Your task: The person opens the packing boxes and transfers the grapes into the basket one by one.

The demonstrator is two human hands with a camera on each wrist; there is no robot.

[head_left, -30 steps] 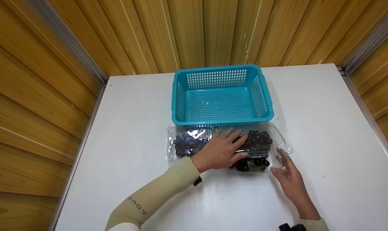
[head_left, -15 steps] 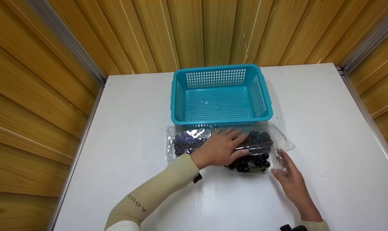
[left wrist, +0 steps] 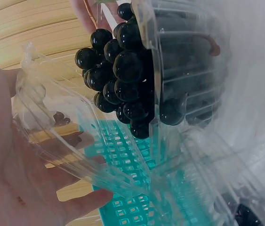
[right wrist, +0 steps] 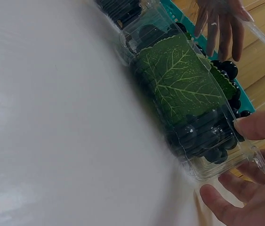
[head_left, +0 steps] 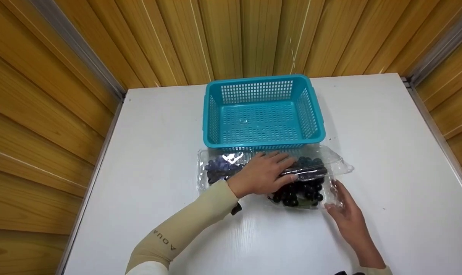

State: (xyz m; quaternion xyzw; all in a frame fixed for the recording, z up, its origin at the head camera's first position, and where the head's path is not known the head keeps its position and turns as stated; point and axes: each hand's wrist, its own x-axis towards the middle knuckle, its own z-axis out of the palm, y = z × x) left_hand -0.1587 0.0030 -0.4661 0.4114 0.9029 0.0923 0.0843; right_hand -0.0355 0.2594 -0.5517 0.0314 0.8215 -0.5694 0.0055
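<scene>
On the white table (head_left: pixel 391 152), a clear plastic clamshell tray (head_left: pixel 332 194) is lying just near of a turquoise basket (head_left: pixel 263 146), toward its right half. Black grapes (head_left: pixel 307 191) are filling the tray, and a veined green leaf (right wrist: pixel 179 80) is showing through its near side. The clear lid (head_left: pixel 336 166) is standing raised off the tray, its near edge well clear of the rim.

The left hand (head_left: pixel 263 173) is reaching in from the left with its fingers extended and spread, touching the lid; it is not clenching around anything. The right hand (head_left: pixel 347 219) is gripping the tray's right end, its thumb pressing at the upper rim and its fingers curling under the outer end.

A second clear clamshell (head_left: pixel 203 173) with dark grapes (head_left: pixel 221 166) is sitting to the left of the tray, partly hidden by the left arm. A beige sleeve (head_left: pixel 189 221) is covering that arm, and dark lettering is running along it. The basket is standing toward the far side of the table, and wood-grain panels (head_left: pixel 261 38) are rising behind it.
</scene>
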